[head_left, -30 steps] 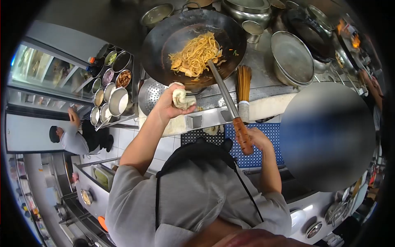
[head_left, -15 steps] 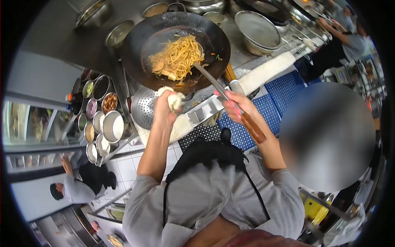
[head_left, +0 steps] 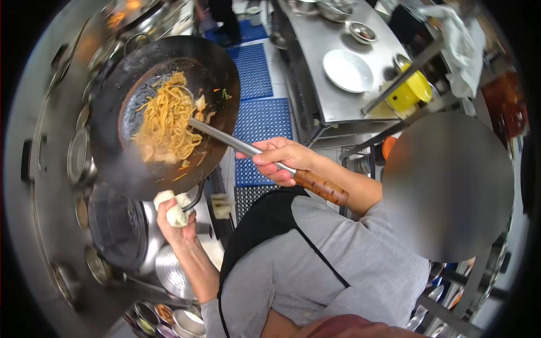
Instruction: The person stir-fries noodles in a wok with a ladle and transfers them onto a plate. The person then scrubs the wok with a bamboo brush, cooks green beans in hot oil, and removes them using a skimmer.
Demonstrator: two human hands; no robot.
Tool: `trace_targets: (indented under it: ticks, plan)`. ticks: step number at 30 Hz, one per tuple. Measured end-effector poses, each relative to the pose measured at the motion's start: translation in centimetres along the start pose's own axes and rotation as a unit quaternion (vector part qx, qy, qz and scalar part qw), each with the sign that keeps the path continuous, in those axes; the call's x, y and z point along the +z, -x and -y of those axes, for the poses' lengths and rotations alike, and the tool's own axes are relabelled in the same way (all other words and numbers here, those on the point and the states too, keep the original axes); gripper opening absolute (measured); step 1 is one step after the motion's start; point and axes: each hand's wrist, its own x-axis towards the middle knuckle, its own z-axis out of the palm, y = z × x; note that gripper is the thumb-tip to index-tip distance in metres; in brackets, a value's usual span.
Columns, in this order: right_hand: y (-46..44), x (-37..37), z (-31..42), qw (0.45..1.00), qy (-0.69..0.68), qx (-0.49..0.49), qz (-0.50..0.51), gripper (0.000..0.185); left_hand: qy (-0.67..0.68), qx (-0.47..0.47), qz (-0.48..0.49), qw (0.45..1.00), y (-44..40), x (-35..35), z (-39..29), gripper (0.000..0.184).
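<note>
My left hand [head_left: 179, 224] is closed around a folded white cloth [head_left: 179, 217] on the loop handle of a large dark wok [head_left: 221, 79]. The wok is raised off the stove and tilted. Inside it lies a heap of brown noodles [head_left: 169, 121] with bits of meat and vegetables. In my right hand [head_left: 282, 160] is a long ladle [head_left: 222, 135] with a steel shaft and a wooden grip. Its bowl is mostly buried in the noodles, with only a curved rim showing. Some steam blurs the wok's lower left side.
A steel table [head_left: 307, 56] on the right carries a white plate [head_left: 347, 71], a small metal bowl [head_left: 362, 32] and a yellow container [head_left: 410, 93]. Blue floor mats [head_left: 262, 121] run between stove and table. A perforated strainer [head_left: 173, 273] and ingredient pots [head_left: 189, 322] stand lower left.
The wok has been lifted from the stove, with my left hand at its handle. My body and view have turned right toward the steel table. The ladle stays in the noodles.
</note>
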Motion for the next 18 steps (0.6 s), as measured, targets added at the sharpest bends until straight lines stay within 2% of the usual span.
trace_targets:
  ticks: [5,12,13,16,18]
  plan:
    - [2.5,7.5,-1.7,0.991,0.031,-0.064,-0.117,0.027,0.001,-0.083,0.062,0.995,-1.9,-0.5,-3.3,0.009]
    - [4.4,10.9,-3.7,0.960,0.022,-0.192,-0.203,0.025,0.000,-0.120,0.221,0.968,-7.0,2.3,-1.2,0.006]
    - [4.1,9.0,-0.8,0.955,-0.011,-0.209,-0.212,0.026,-0.017,-0.122,0.213,0.969,-9.7,6.0,-0.3,0.005]
    - [6.6,8.0,1.7,0.932,-0.035,-0.255,-0.255,0.027,-0.044,-0.091,0.248,0.964,-11.8,11.1,2.7,0.008]
    - [7.7,7.4,1.6,0.918,-0.044,-0.284,-0.274,0.029,-0.045,-0.071,0.236,0.968,-13.1,12.8,4.9,0.010]
